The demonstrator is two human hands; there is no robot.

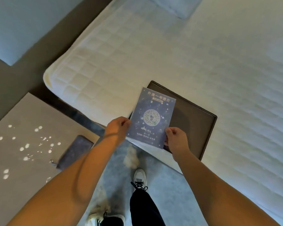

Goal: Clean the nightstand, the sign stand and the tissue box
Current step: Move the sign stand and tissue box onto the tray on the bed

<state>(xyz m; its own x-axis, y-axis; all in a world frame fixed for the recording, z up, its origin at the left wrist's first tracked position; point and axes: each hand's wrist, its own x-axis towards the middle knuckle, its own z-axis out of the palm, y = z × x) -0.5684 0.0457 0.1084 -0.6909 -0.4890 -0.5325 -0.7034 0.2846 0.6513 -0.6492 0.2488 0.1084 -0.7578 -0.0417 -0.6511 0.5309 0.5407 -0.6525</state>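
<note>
Sign stand, blue printed acrylic card holder, pinched at side edges by left hand and right hand over dark brown tray on bed; step: sign stand in hand; next likely needs cloth

The brown tray is partly hidden behind the sign stand, whose small print is too blurred to read (the large title aside). Left of the tray, the tissue box is motion-blurred, an arm covering its near end.
</note>
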